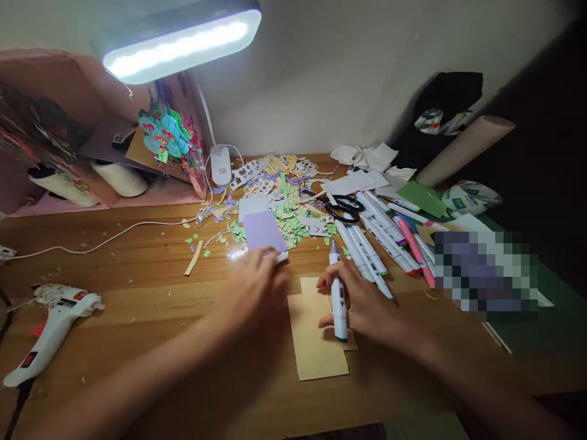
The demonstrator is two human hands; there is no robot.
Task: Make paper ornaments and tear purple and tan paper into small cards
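Note:
My right hand (362, 299) grips a white marker (338, 299) with a grey tip pointing away and a green end towards me. Beneath it lies a yellow paper sheet (316, 342), with another yellow edge showing at its right. My left hand (254, 287), smeared by motion, is closed at the near edge of a purple paper (263, 229). A small whitish piece shows at its fingertips, too blurred to name. Beyond the purple paper spreads a heap of paper scraps (293, 211) in green, yellow, purple and white.
Several markers (367, 256) and black-handled scissors (343, 208) lie to the right of the scraps. A white glue gun (59, 324) rests at left. A lit lamp (183, 43) hangs above. A white cable (114, 238) crosses the table to a power strip (221, 165).

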